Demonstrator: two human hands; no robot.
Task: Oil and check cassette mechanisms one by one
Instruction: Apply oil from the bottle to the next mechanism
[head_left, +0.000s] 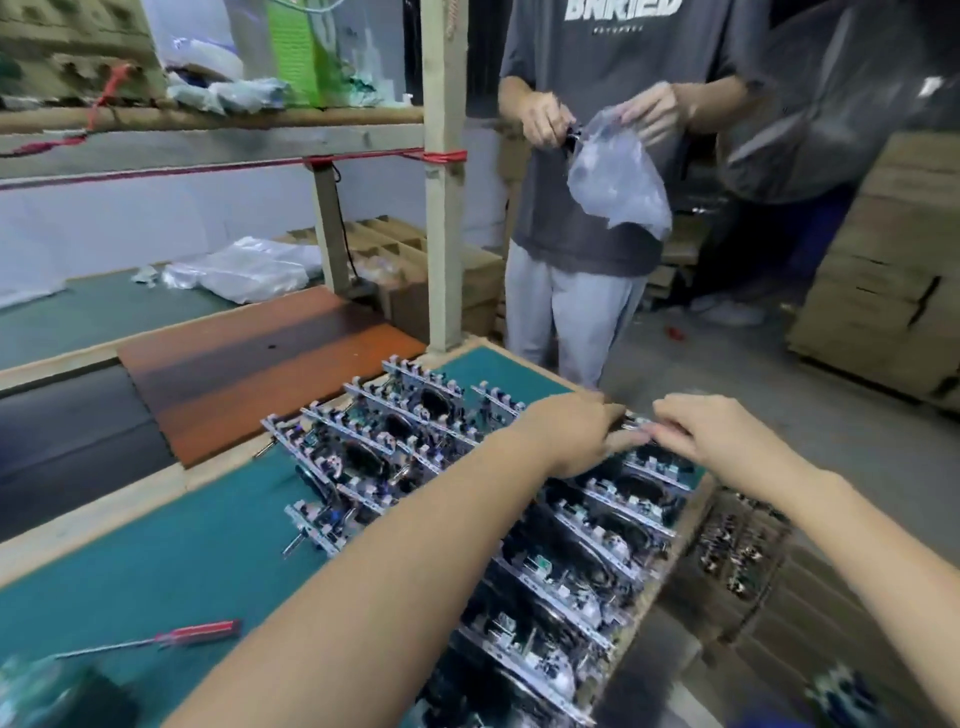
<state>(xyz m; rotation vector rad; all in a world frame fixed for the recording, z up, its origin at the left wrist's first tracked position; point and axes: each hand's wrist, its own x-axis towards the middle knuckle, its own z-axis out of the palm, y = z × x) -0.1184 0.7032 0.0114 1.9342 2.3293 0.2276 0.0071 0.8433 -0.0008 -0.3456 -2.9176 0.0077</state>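
Both hands meet at the far end of a long row of cassette mechanisms that lean against one another along the right edge of the green-topped surface. The left hand lies knuckles-up over the far end of that row, its fingers curled down onto a small metal part of the far-end mechanism; its grip looks closed on that part, though the fingertips are blurred. The right hand comes in from the right and its curled fingers touch the same spot, so that the two hands sit just beside each other; what exactly its grip encloses cannot be told.

A second, shorter cluster of mechanisms stands left of the row, toward the middle of the surface. A red-handled screwdriver lies flat, well to the left of the row on the near side. A reddish-brown board lies beyond the row, left of a wooden post. Past the far corner of the surface stands another person in a grey T-shirt, holding a clear plastic bag in both hands.
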